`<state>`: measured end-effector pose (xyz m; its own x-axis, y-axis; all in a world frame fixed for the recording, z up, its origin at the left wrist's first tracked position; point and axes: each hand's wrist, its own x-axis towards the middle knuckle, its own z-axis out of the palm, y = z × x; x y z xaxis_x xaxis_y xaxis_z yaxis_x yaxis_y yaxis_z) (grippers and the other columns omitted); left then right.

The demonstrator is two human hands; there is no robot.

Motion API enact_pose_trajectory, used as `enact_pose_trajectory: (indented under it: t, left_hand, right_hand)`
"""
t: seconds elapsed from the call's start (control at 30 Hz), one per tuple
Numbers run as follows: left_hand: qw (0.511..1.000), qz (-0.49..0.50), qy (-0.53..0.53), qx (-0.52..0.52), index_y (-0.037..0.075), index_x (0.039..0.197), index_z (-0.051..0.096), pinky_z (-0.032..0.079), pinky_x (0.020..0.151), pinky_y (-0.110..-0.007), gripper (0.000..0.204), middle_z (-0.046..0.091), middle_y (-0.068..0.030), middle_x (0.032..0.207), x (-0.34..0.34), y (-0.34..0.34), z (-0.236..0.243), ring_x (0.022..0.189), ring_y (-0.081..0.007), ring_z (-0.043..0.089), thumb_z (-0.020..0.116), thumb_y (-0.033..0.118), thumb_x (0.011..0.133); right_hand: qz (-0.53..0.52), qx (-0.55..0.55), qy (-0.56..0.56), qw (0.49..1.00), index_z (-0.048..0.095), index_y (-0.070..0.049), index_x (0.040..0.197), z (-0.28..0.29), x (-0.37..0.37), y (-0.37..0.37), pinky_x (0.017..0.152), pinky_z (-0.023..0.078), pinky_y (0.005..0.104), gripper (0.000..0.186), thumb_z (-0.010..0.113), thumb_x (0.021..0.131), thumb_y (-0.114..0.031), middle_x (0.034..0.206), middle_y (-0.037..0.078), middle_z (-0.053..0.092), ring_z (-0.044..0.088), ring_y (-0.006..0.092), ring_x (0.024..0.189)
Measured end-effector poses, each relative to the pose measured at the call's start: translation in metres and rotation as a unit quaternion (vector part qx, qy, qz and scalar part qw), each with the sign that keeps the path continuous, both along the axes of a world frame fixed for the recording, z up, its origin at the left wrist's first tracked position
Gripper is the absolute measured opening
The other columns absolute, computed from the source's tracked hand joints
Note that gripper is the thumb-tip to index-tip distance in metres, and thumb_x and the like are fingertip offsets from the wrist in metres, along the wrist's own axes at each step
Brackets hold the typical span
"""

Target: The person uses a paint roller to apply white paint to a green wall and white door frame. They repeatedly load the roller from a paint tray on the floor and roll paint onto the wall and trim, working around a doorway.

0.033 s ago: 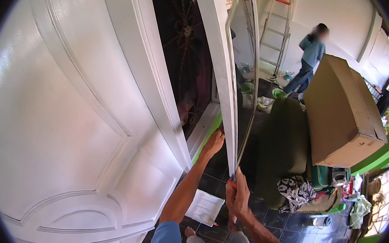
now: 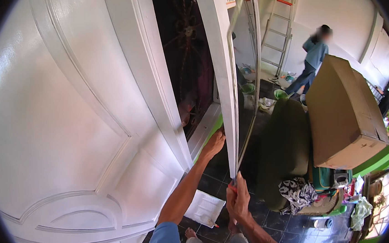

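Observation:
In front of me hangs an open white window sash (image 2: 222, 73), seen nearly edge-on, with a glass side to its right. My left hand (image 2: 214, 143) is at its left side, fingers curled in against it and the fingertips hidden. My right hand (image 2: 239, 202) is closed around a small tool with a red handle (image 2: 232, 187) at the sash's lower corner. The tool's working end is too small to tell its kind. Between my forearms, a white paint tray (image 2: 206, 207) lies on the dark tiles by my bare feet.
White panelled wood (image 2: 65, 109) fills the left. To the right stand a dark green sofa (image 2: 281, 151), a large cardboard box (image 2: 340, 110) and a patterned cloth (image 2: 296, 190). Farther back, a person (image 2: 316, 55) is near a leaning ladder (image 2: 281, 32) and a green bucket (image 2: 280, 94).
The view has shifted very slightly. Both hands keep their places at the sash, the right still closed on the red-handled tool.

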<state>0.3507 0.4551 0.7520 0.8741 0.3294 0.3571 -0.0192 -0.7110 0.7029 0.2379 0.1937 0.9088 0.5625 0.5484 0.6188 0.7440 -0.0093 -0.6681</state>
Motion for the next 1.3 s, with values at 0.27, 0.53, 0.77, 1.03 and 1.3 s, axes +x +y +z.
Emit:
enact_pose_trajectory:
  t: [0.27,0.53,0.77,1.03,1.3]
  left_hand:
    - [0.979,-0.052,0.124,-0.155,0.001,0.124,0.058,0.043,0.1,-0.035,0.03,0.063,-0.0128,0.116,-0.033,-0.007,0.098,0.111,-0.0241,0.057,0.043,0.018,0.104]
    - [0.958,-0.058,0.019,-0.281,0.002,0.134,0.053,0.036,0.109,-0.034,0.04,0.06,-0.0108,0.129,-0.028,-0.021,0.105,0.122,-0.0216,0.051,0.046,0.03,0.106]
    - [0.927,-0.063,0.032,-0.369,0.001,0.126,0.059,0.037,0.104,-0.03,0.034,0.062,-0.0041,0.116,-0.039,-0.02,0.115,0.114,-0.0137,0.052,0.054,0.027,0.104]
    - [0.919,-0.138,-0.061,-0.365,0.001,0.12,0.063,0.039,0.098,-0.026,0.023,0.063,-0.0008,0.11,-0.033,-0.001,0.042,0.107,-0.0091,0.053,0.053,0.014,0.104]
    - [0.915,-0.158,-0.171,-0.331,0.001,0.117,0.063,0.039,0.101,-0.026,0.02,0.064,-0.0003,0.111,-0.017,-0.019,0.016,0.107,-0.0081,0.054,0.051,0.004,0.101]
  right_hand:
    - [-0.01,-0.088,0.082,0.993,0.035,0.007,0.142,-0.129,-0.022,-0.039,0.065,0.049,0.0485,0.059,0.058,0.088,0.005,0.095,0.026,0.055,0.057,0.0409,0.079]
    - [-0.029,-0.056,0.05,0.997,0.035,0.007,0.143,-0.192,-0.019,-0.044,0.065,0.048,0.0479,0.06,0.058,0.088,0.004,0.094,0.026,0.055,0.057,0.0399,0.078]
    - [-0.027,-0.005,0.077,0.997,0.039,0.005,0.142,-0.137,0.002,0.013,0.067,0.052,0.0439,0.061,0.06,0.084,0.008,0.091,0.021,0.057,0.059,0.0359,0.079]
    - [-0.057,-0.084,0.135,0.986,0.042,0.005,0.138,-0.234,-0.032,-0.035,0.066,0.052,0.0446,0.054,0.059,0.087,0.002,0.091,0.021,0.054,0.061,0.0361,0.076]
    - [-0.046,-0.025,0.138,0.989,0.043,0.004,0.137,-0.282,-0.017,-0.032,0.065,0.051,0.0425,0.049,0.058,0.091,-0.001,0.094,0.022,0.056,0.061,0.0336,0.074]
